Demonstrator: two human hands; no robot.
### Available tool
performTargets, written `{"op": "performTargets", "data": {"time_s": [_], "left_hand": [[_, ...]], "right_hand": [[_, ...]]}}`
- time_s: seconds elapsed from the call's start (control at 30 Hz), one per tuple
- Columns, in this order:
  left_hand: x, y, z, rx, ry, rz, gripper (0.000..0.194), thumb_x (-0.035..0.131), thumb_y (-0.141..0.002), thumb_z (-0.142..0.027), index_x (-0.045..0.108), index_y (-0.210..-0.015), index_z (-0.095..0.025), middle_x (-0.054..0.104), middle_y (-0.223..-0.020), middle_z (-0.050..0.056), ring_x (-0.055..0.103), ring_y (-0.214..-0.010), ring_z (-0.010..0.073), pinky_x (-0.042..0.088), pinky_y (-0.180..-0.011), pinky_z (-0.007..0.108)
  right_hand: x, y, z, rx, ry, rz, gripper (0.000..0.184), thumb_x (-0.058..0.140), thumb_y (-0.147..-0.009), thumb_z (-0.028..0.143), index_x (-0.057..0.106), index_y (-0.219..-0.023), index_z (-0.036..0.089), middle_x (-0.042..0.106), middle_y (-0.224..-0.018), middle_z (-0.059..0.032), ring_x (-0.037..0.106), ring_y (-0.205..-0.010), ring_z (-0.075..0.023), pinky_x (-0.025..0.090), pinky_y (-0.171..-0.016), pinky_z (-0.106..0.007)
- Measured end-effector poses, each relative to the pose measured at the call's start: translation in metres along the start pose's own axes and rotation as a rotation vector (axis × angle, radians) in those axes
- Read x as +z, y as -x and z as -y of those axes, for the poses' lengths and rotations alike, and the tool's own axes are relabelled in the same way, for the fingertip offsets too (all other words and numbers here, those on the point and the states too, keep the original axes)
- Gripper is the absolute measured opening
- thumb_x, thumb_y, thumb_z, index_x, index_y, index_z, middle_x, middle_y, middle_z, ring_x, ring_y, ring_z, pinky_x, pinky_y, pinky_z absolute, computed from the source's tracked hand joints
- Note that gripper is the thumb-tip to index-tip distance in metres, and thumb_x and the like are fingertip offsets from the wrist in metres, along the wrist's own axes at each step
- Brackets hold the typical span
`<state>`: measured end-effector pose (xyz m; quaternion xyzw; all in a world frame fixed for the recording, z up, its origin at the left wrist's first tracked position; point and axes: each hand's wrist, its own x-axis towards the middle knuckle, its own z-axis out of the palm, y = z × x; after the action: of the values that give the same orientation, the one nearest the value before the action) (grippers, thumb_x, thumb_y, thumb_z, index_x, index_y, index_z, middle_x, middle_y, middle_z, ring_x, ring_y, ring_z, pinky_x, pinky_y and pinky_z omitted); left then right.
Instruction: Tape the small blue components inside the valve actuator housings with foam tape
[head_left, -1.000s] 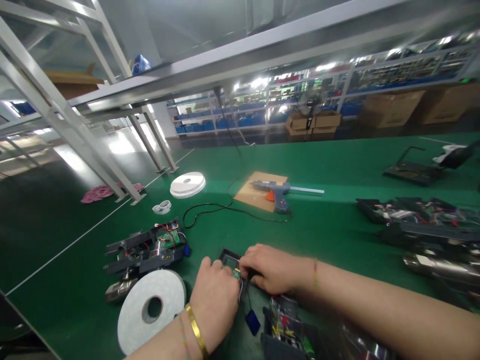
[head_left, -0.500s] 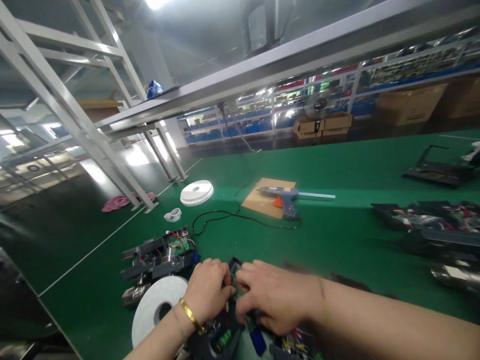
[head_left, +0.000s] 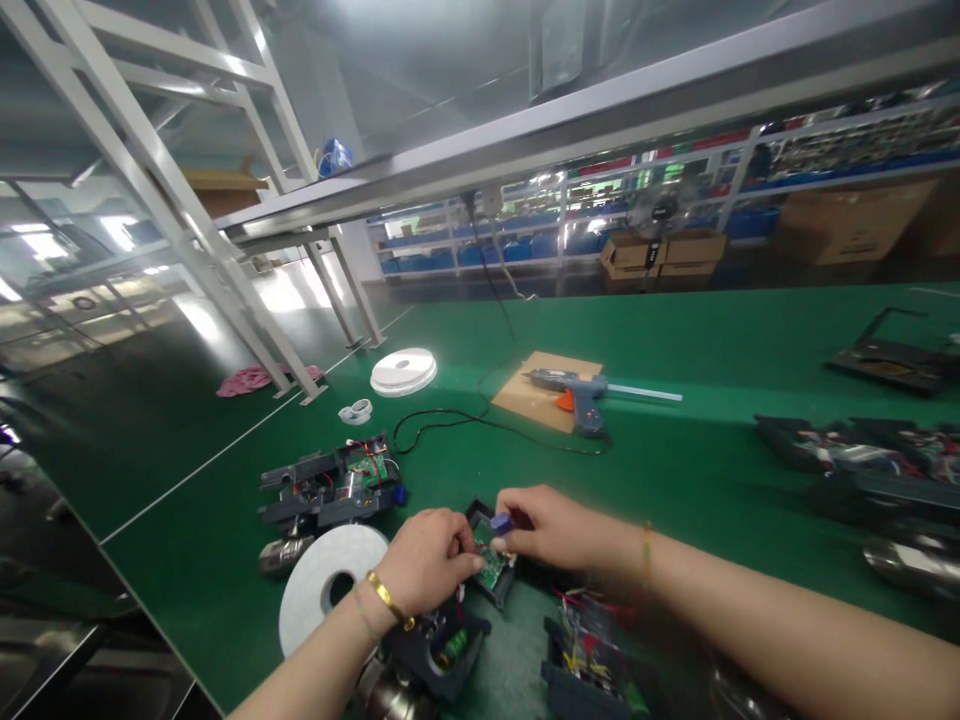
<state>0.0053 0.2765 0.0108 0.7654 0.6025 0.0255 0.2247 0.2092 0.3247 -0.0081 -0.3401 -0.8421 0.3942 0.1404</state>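
In the head view, my right hand [head_left: 551, 525] pinches a small blue block-like part [head_left: 501, 523] between thumb and fingers. It is held just above a green circuit board [head_left: 491, 570] set in a dark plastic housing [head_left: 480, 510]. My left hand [head_left: 431, 560] is closed at the left side of that housing, with the thumb tip by the board; its curled fingers hide the exact grip. Below my left hand lies an opened dark tool body [head_left: 442, 660] with a green coil and a metal end. To the right is another opened dark part [head_left: 577, 670] with coloured wires.
A large white tape roll [head_left: 300, 590] lies by my left forearm, near an opened assembly [head_left: 330, 485]. Farther back are a white reel [head_left: 403, 370], a small tape roll [head_left: 356, 411] and a glue gun [head_left: 577, 390] on cardboard, its cord trailing. More opened assemblies [head_left: 862, 450] lie right.
My right hand has risen off the board with the blue part, which hung lower before. More of the board and housing now shows. My left hand stays by the housing; the view has shifted slightly.
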Motion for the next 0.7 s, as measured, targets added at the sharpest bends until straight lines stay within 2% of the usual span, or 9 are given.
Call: {"op": "performTargets", "data": {"time_s": [0.07,0.2,0.3,0.37,0.47,0.57,0.7], "left_hand": [[0.000,0.001,0.002,-0.002,0.050,-0.008,0.009,0.066,-0.078,-0.027,0.070,-0.084,-0.021,0.062,-0.071,-0.002,0.057,-0.071,0.0163,0.034,-0.062,0.026],[-0.007,0.003,0.003,0.013,0.155,-0.049,0.015,0.067,-0.077,-0.028,0.070,-0.089,-0.021,0.062,-0.072,-0.003,0.056,-0.070,0.0156,0.035,-0.062,0.026],[-0.013,0.004,-0.004,0.044,0.249,-0.118,0.023,0.065,-0.079,-0.030,0.067,-0.100,-0.021,0.064,-0.078,-0.002,0.057,-0.076,0.0156,0.038,-0.068,0.026],[-0.014,0.003,-0.010,0.067,0.315,-0.154,0.024,0.062,-0.081,-0.030,0.066,-0.103,-0.021,0.065,-0.080,-0.002,0.058,-0.076,0.0151,0.040,-0.069,0.026],[-0.010,-0.002,-0.015,0.089,0.401,-0.183,0.017,0.060,-0.081,-0.029,0.068,-0.094,-0.021,0.069,-0.081,-0.001,0.061,-0.077,0.0151,0.043,-0.071,0.025],[0.000,-0.008,-0.013,0.061,0.491,-0.211,0.017,0.059,-0.081,-0.031,0.069,-0.089,-0.019,0.071,-0.083,0.001,0.063,-0.078,0.0162,0.046,-0.071,0.026],[0.009,-0.014,-0.006,0.019,0.607,-0.212,0.027,0.060,-0.080,-0.040,0.069,-0.089,-0.016,0.072,-0.081,0.004,0.064,-0.075,0.0169,0.048,-0.068,0.027]], "right_hand": [[0.005,0.000,-0.007,0.070,-0.100,-0.051,0.021,0.064,-0.087,0.024,0.046,-0.077,0.019,0.056,-0.067,0.0038,0.050,-0.063,-0.0123,0.034,-0.056,-0.022],[0.016,-0.001,-0.011,0.109,-0.300,-0.024,0.014,0.054,-0.091,0.022,0.042,-0.083,0.021,0.064,-0.070,0.0015,0.059,-0.063,-0.0131,0.044,-0.058,-0.022],[0.018,-0.002,-0.010,0.095,-0.370,-0.012,0.013,0.056,-0.089,0.024,0.045,-0.084,0.020,0.062,-0.068,0.0025,0.057,-0.060,-0.0124,0.043,-0.056,-0.021],[0.017,-0.002,-0.010,0.078,-0.379,-0.019,0.013,0.059,-0.087,0.025,0.047,-0.084,0.019,0.061,-0.067,0.0027,0.055,-0.060,-0.0122,0.039,-0.054,-0.020],[0.015,0.000,-0.011,0.055,-0.364,-0.029,0.013,0.062,-0.083,0.024,0.050,-0.085,0.018,0.062,-0.071,0.0022,0.055,-0.066,-0.0128,0.038,-0.057,-0.021],[0.013,0.002,-0.011,0.048,-0.328,-0.051,0.016,0.067,-0.078,0.022,0.055,-0.088,0.017,0.059,-0.075,0.0031,0.051,-0.069,-0.0124,0.039,-0.061,-0.021],[0.014,-0.001,-0.011,0.056,-0.244,-0.063,0.019,0.072,-0.079,0.030,0.061,-0.086,0.016,0.055,-0.073,0.0039,0.048,-0.067,-0.0123,0.037,-0.060,-0.021]]}}
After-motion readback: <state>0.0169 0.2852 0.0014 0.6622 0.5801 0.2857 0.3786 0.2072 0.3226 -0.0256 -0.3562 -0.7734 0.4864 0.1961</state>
